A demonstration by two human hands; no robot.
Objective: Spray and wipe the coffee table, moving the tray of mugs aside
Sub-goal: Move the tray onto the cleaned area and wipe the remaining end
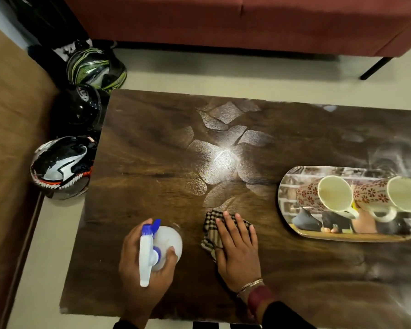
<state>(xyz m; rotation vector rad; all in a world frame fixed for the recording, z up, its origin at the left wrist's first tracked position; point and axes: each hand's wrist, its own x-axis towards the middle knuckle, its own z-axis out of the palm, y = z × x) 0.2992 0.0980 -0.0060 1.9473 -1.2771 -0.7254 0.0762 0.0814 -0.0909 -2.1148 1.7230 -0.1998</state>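
Cloth [212, 230]: your right hand [237, 252] lies flat over most of it; only the edges at 9 and 11 o'clock of the hand show.
Spray bottle [169, 243]: your left hand [140, 262] wraps it, so its lower body and base are hidden.
Tray [347, 236]: its print is covered by the two mugs [328, 198], and the rim blurs at 3 o'clock.
Coffee table [152, 162]: cut off at the frame's right edge and at 5 o'clock.
Sofa [247, 20]: cut off at 12 o'clock.
Helmets [62, 167]: the black one at 10 o'clock is too dark to make out.
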